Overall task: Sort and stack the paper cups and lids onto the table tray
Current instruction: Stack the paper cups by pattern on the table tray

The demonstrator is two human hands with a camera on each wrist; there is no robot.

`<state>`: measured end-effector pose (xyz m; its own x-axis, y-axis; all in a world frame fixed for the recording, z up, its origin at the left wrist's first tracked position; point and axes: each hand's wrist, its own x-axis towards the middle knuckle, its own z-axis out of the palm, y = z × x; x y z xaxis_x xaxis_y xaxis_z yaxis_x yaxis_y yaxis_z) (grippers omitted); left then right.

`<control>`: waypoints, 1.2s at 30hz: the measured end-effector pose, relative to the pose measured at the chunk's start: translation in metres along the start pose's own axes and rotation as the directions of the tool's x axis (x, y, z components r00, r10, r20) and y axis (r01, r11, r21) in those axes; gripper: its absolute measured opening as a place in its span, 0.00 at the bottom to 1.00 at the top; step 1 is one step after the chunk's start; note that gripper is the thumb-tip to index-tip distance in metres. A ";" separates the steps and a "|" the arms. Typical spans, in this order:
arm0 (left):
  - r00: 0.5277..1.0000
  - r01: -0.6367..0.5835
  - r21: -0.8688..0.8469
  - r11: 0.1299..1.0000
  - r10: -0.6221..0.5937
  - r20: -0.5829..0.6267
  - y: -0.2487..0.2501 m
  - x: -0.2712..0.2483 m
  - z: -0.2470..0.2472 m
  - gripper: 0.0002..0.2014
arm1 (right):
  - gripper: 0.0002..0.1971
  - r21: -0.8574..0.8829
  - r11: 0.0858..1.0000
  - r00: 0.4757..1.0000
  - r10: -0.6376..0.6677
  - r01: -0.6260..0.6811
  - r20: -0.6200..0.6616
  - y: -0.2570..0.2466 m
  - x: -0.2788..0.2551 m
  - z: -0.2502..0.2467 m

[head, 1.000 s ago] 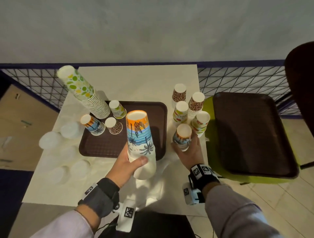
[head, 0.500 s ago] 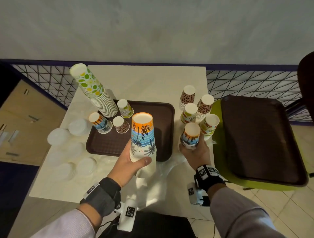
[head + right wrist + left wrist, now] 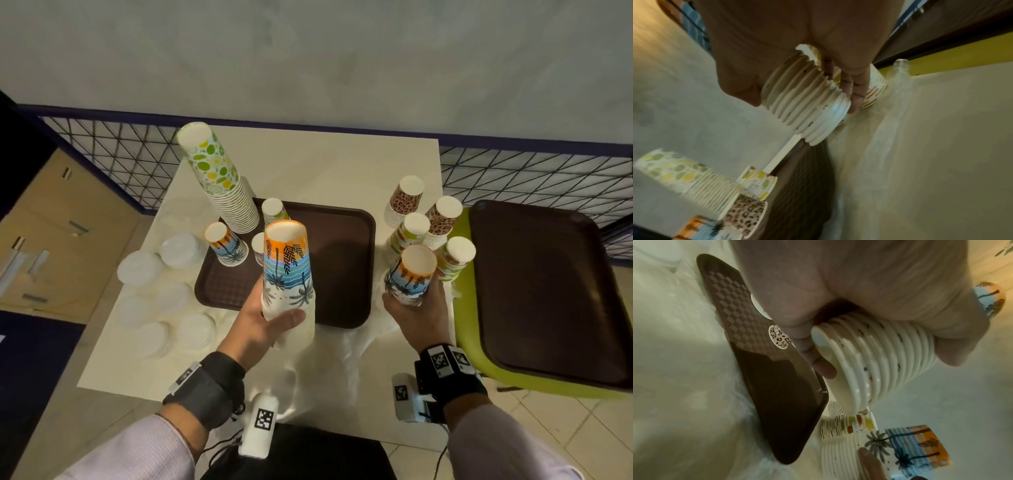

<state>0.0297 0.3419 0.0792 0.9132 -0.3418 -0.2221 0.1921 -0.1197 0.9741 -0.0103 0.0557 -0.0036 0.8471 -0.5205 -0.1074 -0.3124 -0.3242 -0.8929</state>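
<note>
My left hand (image 3: 270, 318) grips a tall upside-down stack of palm-print cups (image 3: 287, 270) above the near edge of the brown table tray (image 3: 346, 260); its ribbed rims (image 3: 881, 360) fill the left wrist view. My right hand (image 3: 416, 308) holds a shorter palm-print stack (image 3: 409, 274), lifted off the table just right of the tray, rims (image 3: 807, 105) showing in the right wrist view. On the tray stand a tall lime-print stack (image 3: 219, 181), a palm cup (image 3: 227, 245), a lime cup (image 3: 274, 210) and a leopard cup (image 3: 257, 248), partly hidden.
Leopard-print stacks (image 3: 406, 200) and fruit-print stacks (image 3: 457, 257) stand on the table right of the tray. Clear lids (image 3: 178, 245) lie scattered on the table's left side. A second brown tray (image 3: 548, 291) rests on a green chair at the right. Wire fencing runs behind.
The right hand has lifted its short palm-print stack off the table. The left hand's tall stack has come upright. The view shifted left.
</note>
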 end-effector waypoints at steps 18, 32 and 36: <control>0.930 -0.025 -0.170 0.985 -0.039 -0.365 -0.016 -0.013 -0.182 0.43 | 0.28 0.445 0.895 0.931 -0.183 0.025 0.316 -0.195 0.002 0.228; 0.936 -0.049 -0.235 0.971 -0.038 -0.351 -0.018 -0.005 -0.235 0.46 | 0.44 -0.051 0.987 0.933 -0.124 0.150 0.337 -0.168 0.020 0.339; 0.942 -0.060 -0.220 0.974 -0.018 -0.334 -0.021 0.001 -0.238 0.34 | 0.45 -0.116 0.977 0.924 -0.126 0.179 0.361 -0.151 0.016 0.350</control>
<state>0.1124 0.5663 0.0685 0.9773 -0.0085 -0.2117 0.2114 0.1092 0.9713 0.2004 0.3729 -0.0235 0.9773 -0.1552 -0.1441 -0.2036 -0.5010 -0.8411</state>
